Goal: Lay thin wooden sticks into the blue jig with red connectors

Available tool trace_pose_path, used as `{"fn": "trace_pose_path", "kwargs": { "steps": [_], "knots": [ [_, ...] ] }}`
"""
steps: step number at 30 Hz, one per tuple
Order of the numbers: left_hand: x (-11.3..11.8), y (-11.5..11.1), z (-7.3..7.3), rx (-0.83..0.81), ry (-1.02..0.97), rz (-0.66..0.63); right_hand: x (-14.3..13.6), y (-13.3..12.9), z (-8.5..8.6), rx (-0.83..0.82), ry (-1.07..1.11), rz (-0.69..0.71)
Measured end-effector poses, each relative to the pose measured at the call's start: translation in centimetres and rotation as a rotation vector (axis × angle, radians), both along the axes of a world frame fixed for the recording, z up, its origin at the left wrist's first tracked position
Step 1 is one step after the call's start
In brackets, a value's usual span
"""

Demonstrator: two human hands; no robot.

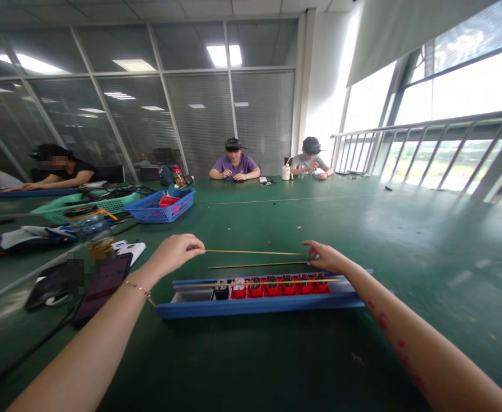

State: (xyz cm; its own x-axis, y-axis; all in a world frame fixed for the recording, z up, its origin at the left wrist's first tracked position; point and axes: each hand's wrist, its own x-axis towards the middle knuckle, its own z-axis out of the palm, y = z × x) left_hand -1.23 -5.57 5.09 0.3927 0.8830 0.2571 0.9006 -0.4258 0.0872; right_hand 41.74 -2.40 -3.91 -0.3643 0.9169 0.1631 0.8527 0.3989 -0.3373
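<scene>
A thin, straight, pale wood-coloured upper stick [253, 252] runs roughly level above the green bench [251, 355], its left end pinched between the thumb and fingertips of the left hand [182, 252]. The right hand [325, 257] is by its other end, fingers curled and partly spread; whether it grips that tip or only steadies it, I cannot tell. Just below, a matching lower stick [257, 265] reaches almost to the right thumb, contact again unclear. For such slim rods, a light pinch near each end, with both wrists level, should limit bowing or rolling; pulling unevenly could swing a tip into the pieces below. A third stick [268, 282] lies lengthwise over a long blue channel-shaped tray [259, 309] with smooth, straight walls. Inside sits a snug row of square red cups [272, 289] with dark, rounded tops, and one black block [222, 290] at the left end of the row, beside a bare greyish stretch; lifting the hands clear of this row before shifting sideways would avoid nudging it. Farther out, to the left, are a flat, glossy dark phone [103, 286], a blue lattice-sided plastic basket [160, 213] and a green perforated one [55, 212].
</scene>
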Motion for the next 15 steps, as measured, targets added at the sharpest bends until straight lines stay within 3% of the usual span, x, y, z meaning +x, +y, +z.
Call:
{"fn": "trace_pose_path", "kwargs": {
  "steps": [5,10,15],
  "knots": [
    [1.7,2.2,-2.3,-0.125,0.037,-0.022,-0.3,-0.2,0.5,0.002,-0.127,0.120],
    [3.4,3.5,-4.2,-0.204,0.051,-0.062,-0.8,-0.5,1.1,0.005,-0.201,0.147],
    [4.1,3.5,-4.8,-0.294,0.031,-0.101,-0.9,-0.8,1.4,0.036,-0.189,0.130]
  ]
}}
